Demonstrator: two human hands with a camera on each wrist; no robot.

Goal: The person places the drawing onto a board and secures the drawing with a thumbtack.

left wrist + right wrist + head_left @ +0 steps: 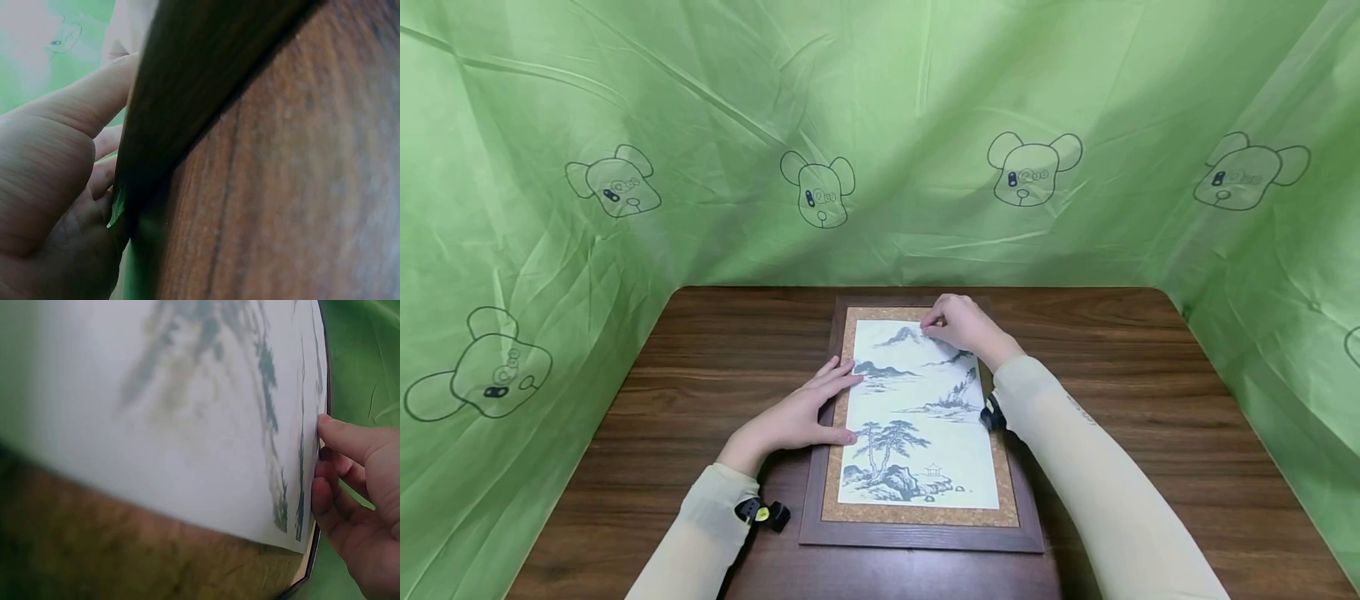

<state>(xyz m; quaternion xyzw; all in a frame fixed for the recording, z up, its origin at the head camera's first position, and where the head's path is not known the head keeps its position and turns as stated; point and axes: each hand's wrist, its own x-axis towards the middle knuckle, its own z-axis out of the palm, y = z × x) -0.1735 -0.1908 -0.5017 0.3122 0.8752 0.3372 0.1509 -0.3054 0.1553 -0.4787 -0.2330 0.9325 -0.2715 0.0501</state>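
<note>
A sheet of paper printted with an ink landscape (pixel 917 400) lies on a cork board (pixel 925 515) inside a dark wooden frame (pixel 925 537). My left hand (pixel 805 408) rests along the frame's left side, fingers spread, with fingertips and thumb at the sheet's left edge. In the left wrist view, that hand (pixel 50 181) is beside the frame's dark side (pixel 187 75). Near the sheet's top, my right hand (pixel 962 323) touches the paper with bent fingers. The right wrist view shows its thumb (pixel 344 434) against the sheet (pixel 206 444); whether something small sits between the fingertips is hidden.
The frame stands on a dark brown wooden table (pixel 1150 417). Green cloth (pixel 895 100) with printed bear heads hangs behind the table and along both sides. Black straps with small devices (pixel 763 512) are on both wrists.
</note>
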